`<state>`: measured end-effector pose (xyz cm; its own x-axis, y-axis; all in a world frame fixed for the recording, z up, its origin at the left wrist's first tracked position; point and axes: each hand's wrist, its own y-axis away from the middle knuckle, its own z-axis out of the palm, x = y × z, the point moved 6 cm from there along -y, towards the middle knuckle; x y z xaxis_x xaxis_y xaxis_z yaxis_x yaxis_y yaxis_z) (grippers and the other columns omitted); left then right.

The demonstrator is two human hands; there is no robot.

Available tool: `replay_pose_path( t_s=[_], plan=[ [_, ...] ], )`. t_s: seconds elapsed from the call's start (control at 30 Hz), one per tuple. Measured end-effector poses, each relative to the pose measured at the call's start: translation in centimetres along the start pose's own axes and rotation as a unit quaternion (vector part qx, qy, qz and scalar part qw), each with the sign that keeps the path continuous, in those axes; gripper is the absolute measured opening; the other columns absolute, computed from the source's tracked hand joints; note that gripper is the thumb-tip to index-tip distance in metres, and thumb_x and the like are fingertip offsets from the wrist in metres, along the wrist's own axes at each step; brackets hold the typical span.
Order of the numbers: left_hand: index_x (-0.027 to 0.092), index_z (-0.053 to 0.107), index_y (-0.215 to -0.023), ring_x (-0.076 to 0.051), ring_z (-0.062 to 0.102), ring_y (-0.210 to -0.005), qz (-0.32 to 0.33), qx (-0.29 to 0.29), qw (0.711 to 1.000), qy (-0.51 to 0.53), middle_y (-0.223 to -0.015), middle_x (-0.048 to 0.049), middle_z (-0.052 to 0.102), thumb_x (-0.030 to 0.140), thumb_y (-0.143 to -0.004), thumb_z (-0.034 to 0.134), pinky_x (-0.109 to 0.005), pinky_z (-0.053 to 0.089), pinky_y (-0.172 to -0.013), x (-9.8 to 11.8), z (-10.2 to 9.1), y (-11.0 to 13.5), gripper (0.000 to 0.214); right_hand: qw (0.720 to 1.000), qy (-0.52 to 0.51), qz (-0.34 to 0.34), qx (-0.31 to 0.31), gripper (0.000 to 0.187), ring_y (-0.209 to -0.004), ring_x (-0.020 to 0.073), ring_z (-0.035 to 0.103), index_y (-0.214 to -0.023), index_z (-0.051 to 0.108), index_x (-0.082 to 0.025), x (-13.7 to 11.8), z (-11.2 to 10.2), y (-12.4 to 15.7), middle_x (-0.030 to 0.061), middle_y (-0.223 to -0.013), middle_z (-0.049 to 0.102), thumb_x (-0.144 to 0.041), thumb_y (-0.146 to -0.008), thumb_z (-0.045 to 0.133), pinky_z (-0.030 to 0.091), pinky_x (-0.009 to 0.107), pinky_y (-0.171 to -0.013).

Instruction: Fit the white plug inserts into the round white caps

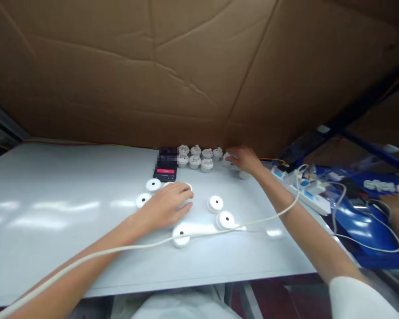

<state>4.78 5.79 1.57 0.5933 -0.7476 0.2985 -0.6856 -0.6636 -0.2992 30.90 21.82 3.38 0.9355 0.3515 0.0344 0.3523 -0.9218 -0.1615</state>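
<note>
Tabbed-side-up round white plastic units (194, 161): grouped, one o'clock from left hand (168, 204), fingers spread. Black-dotted white plastic discs (225, 220): apparently ungrouped, three to five o'clock. Right hand (245, 159): two o'clock, grip unclear.

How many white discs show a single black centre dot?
5: two discs left of the left hand, two right of it, one nearest the camera. Others, partly hidden by that hand, may have dots.

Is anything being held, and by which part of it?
It cannot be told: the right hand is at a white round piece; the left hand is among white discs.
</note>
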Motion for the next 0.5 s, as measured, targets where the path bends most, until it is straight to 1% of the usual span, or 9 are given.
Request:
replay_pose_path(
  t_s=[0.13,0.23,0.4,0.5],
  plan=[
    [0.017,0.064,-0.100,-0.024,0.064,-0.098,0.006,-0.006,1.000,-0.003,-0.109,-0.0101,0.068,0.022,-0.099,0.050,-0.037,0.049,-0.085,0.1,0.0,0.1,0.015,1.000,-0.015,-0.003,0.006,0.032,-0.120,0.0288,0.063,-0.127,0.069,-0.019,0.4,0.2,-1.0,0.0129,-0.134,0.070,-0.025,-0.096,0.061,0.046,0.042,-0.101],
    [0.017,0.065,-0.098,-0.024,0.063,-0.096,0.004,-0.003,1.000,-0.003,-0.107,-0.0102,0.068,0.022,-0.098,0.050,-0.037,0.048,-0.084,0.1,0.0,0.1,0.015,1.000,-0.018,-0.009,0.008,0.035,-0.124,0.0305,0.060,-0.128,0.068,-0.018,0.2,0.3,-1.2,0.0126,-0.137,0.068,-0.019,-0.094,0.060,0.045,0.045,-0.102],
    [0.017,0.065,-0.098,-0.024,0.063,-0.097,0.010,-0.008,1.000,-0.010,-0.109,-0.0107,0.068,0.022,-0.099,0.050,-0.037,0.048,-0.084,0.1,0.0,0.2,0.016,0.998,-0.020,-0.047,0.028,0.050,-0.135,0.0336,0.050,-0.138,0.061,-0.019,-1.5,0.5,-1.1,0.0140,-0.146,0.060,-0.010,-0.089,0.055,0.039,0.053,-0.104],
    [0.017,0.065,-0.097,-0.024,0.063,-0.097,0.010,-0.007,1.000,-0.013,-0.107,-0.0104,0.068,0.022,-0.098,0.052,-0.037,0.048,-0.084,0.2,0.1,0.2,0.014,0.997,-0.017,-0.066,0.028,0.050,-0.137,0.0345,0.048,-0.136,0.063,-0.019,-2.7,0.8,-0.9,0.0145,-0.144,0.062,-0.011,-0.088,0.053,0.036,0.054,-0.105]
  ],
)
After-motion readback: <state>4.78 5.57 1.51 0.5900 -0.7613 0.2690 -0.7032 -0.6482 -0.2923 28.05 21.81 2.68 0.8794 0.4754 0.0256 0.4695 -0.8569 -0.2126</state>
